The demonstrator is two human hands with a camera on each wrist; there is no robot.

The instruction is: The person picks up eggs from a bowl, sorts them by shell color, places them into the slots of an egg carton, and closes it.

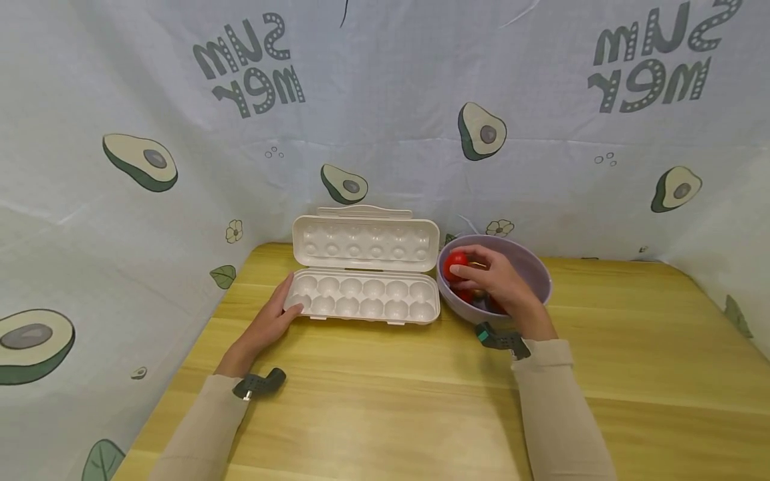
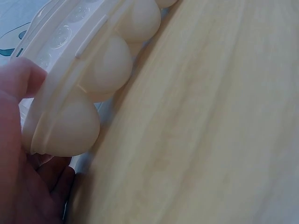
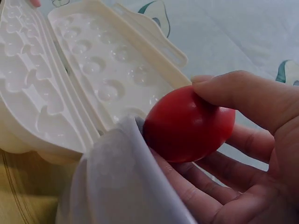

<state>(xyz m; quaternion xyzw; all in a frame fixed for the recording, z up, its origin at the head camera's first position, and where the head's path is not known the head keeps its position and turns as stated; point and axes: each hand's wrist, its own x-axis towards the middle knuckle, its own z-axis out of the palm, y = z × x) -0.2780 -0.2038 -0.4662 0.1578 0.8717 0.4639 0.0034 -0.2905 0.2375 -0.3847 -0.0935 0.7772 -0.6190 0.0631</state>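
My left hand (image 1: 269, 327) grips the left end of a cream egg carton (image 1: 365, 273), thumb over the rim and fingers underneath. The carton lies with its lid (image 1: 367, 244) tipped back, and its two rows of cups hold nothing. In the right wrist view, my right hand (image 3: 252, 140) holds a glossy red egg (image 3: 187, 123) between thumb and fingers at the bowl's rim. More red pieces (image 1: 464, 295) and something yellowish lie low in the purple bowl (image 1: 535, 267), partly hidden by that hand.
The bowl stands right against the carton's right end. Both are on a wooden table (image 1: 385, 387), near its back edge. Behind and to the left hangs a pale cloth (image 1: 391, 100) printed with avocados.
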